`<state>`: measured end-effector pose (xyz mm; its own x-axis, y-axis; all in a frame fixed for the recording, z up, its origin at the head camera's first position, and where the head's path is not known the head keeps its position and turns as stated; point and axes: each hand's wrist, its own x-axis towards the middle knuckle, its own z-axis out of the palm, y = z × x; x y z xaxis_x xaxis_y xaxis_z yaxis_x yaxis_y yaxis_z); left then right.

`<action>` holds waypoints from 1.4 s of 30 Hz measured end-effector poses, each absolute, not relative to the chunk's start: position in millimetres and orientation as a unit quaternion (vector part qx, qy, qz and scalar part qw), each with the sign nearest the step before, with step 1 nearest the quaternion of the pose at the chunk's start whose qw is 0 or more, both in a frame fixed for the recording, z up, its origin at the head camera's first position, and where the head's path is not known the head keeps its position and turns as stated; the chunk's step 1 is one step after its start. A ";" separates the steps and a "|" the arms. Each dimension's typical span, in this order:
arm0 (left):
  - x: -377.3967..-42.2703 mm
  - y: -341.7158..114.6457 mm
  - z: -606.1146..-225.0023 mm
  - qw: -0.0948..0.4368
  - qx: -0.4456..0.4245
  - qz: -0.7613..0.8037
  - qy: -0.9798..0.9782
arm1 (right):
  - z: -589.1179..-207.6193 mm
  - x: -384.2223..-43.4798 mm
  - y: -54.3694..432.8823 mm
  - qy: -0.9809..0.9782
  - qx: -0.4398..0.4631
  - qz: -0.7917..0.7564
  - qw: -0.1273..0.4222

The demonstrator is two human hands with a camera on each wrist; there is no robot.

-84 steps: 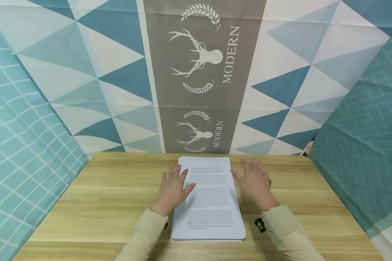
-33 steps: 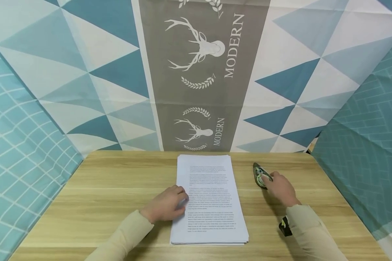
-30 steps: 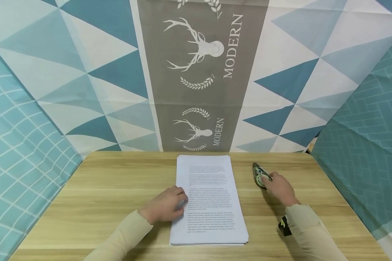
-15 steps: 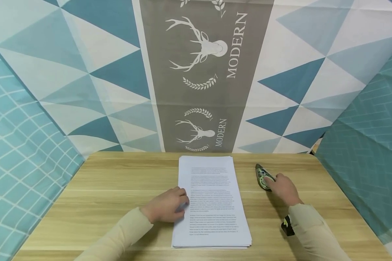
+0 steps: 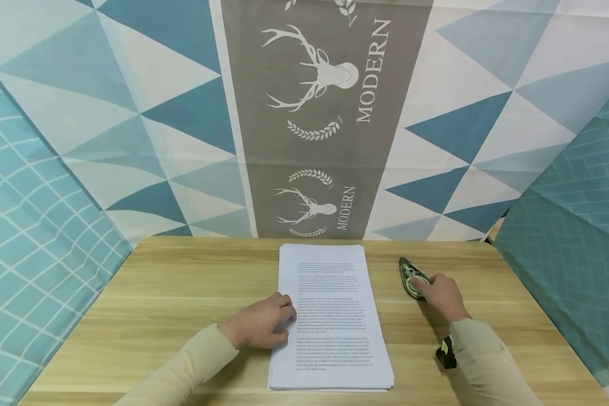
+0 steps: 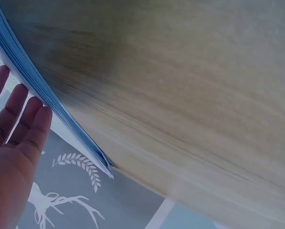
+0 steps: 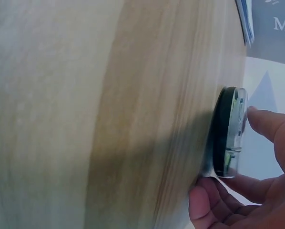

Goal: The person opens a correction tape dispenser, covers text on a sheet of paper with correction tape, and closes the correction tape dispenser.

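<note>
A thick stack of printed paper (image 5: 330, 338) lies in the middle of the wooden table (image 5: 182, 270). My left hand (image 5: 264, 322) rests at its left edge, thumb over the sheets. In the left wrist view the fingers (image 6: 37, 126) reach along the side of the stack, fairly straight. To the right of the paper, my right hand (image 5: 442, 296) holds a dark-and-clear correction tape (image 5: 411, 278), its pointed tip facing away. The right wrist view has the thumb (image 7: 259, 119) on the clear face of the correction tape and the other fingers by its near end, low over the tabletop.
A patterned cloth with deer heads (image 5: 330, 208) hangs behind the table's far edge. Teal cloths hang at the left (image 5: 40, 242) and right (image 5: 573, 237). A dark wrist strap piece (image 5: 446, 354) shows beneath the right cuff.
From beside the paper, my right hand has moved right and taken hold of the correction tape. My left hand has drawn back along the stack's left edge. Lately both hands stay nearly still.
</note>
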<state>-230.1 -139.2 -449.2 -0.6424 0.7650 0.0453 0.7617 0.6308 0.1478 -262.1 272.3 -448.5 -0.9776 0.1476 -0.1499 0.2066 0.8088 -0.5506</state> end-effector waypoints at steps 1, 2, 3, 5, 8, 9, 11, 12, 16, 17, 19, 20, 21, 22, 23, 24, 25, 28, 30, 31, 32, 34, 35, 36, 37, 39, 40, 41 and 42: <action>-230.2 -139.0 -449.3 0.013 0.422 0.079 0.903 | -449.2 -262.7 272.9 0.947 0.095 -0.302 0.049; -230.3 -138.9 -449.3 0.015 0.420 0.080 0.904 | -449.5 -263.1 273.3 0.944 0.097 -0.310 0.048; -230.5 -138.8 -449.4 0.017 0.419 0.082 0.904 | -449.7 -263.4 273.6 0.940 0.101 -0.322 0.047; -230.9 -138.8 -449.9 0.019 0.417 0.084 0.905 | -450.0 -263.9 273.5 0.931 0.109 -0.344 0.046; -231.3 -139.3 -450.5 0.022 0.414 0.088 0.906 | -450.4 -264.3 272.1 0.917 0.123 -0.377 0.044; -231.4 -139.4 -450.6 0.022 0.415 0.089 0.905 | -450.5 -264.5 271.6 0.912 0.127 -0.388 0.043; -231.3 -139.6 -450.9 0.022 0.414 0.091 0.905 | -450.7 -264.7 270.9 0.904 0.131 -0.405 0.040; -231.3 -139.7 -451.2 0.023 0.414 0.092 0.905 | -450.7 -264.7 270.5 0.901 0.133 -0.411 0.039; -230.0 -139.2 -452.5 0.023 0.414 0.092 0.905 | -450.6 -262.6 270.6 0.891 0.136 -0.431 0.035; -229.9 -139.1 -452.7 0.022 0.414 0.092 0.905 | -450.3 -262.0 270.9 0.890 0.137 -0.434 0.035; -229.9 -138.8 -452.5 0.020 0.416 0.092 0.905 | -449.3 -261.1 271.8 0.888 0.137 -0.437 0.033; -229.9 -138.6 -452.1 0.019 0.416 0.092 0.904 | -448.6 -260.7 272.4 0.888 0.137 -0.439 0.034; -229.8 -138.4 -451.6 0.019 0.416 0.092 0.904 | -448.1 -260.2 273.0 0.887 0.137 -0.440 0.035; -229.8 -138.2 -451.1 0.019 0.416 0.092 0.905 | -447.6 -259.8 273.6 0.886 0.137 -0.442 0.035; -229.8 -138.1 -450.7 0.019 0.415 0.092 0.905 | -447.5 -259.5 274.2 0.885 0.137 -0.444 0.035; -229.7 -138.0 -450.3 0.019 0.415 0.091 0.905 | -447.4 -259.3 274.8 0.884 0.138 -0.446 0.037; -229.7 -137.9 -450.0 0.019 0.414 0.091 0.906 | -447.5 -259.1 275.3 0.882 0.140 -0.448 0.038; -229.8 -137.7 -449.5 0.017 0.414 0.091 0.906 | -447.7 -258.9 276.6 0.877 0.144 -0.456 0.040; -230.1 -137.9 -449.4 0.016 0.414 0.092 0.905 | -447.6 -259.0 277.0 0.875 0.147 -0.460 0.043; -230.2 -138.0 -449.4 0.016 0.414 0.093 0.905 | -447.6 -259.1 277.1 0.873 0.149 -0.462 0.045; -230.4 -138.0 -449.5 0.016 0.414 0.094 0.905 | -447.4 -259.0 277.0 0.872 0.150 -0.464 0.046; -230.6 -138.1 -449.7 0.017 0.413 0.095 0.905 | -447.1 -258.9 276.9 0.869 0.151 -0.469 0.047; -230.6 -138.1 -449.8 0.018 0.412 0.096 0.906 | -446.9 -258.6 276.7 0.867 0.151 -0.472 0.049; -230.6 -138.0 -449.8 0.019 0.412 0.097 0.906 | -446.5 -258.2 276.5 0.866 0.153 -0.474 0.050; -230.6 -137.9 -449.9 0.020 0.411 0.097 0.906 | -446.1 -257.9 276.3 0.864 0.153 -0.477 0.051; -230.4 -137.9 -449.9 0.021 0.410 0.096 0.907 | -445.3 -257.3 276.3 0.860 0.150 -0.485 0.051; -230.3 -137.9 -449.9 0.022 0.408 0.096 0.908 | -444.8 -256.8 276.1 0.857 0.149 -0.490 0.052; -230.2 -137.9 -449.8 0.022 0.407 0.095 0.908 | -444.3 -256.4 276.0 0.852 0.149 -0.498 0.054; -230.0 -137.9 -449.7 0.022 0.407 0.095 0.908 | -443.9 -255.9 275.8 0.847 0.146 -0.508 0.054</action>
<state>-230.0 -137.9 -449.7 -0.6680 0.7433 0.0367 0.7348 0.6509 0.1907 -255.9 275.8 -443.9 -0.9515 0.1927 -0.2398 0.3023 0.4409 -0.8451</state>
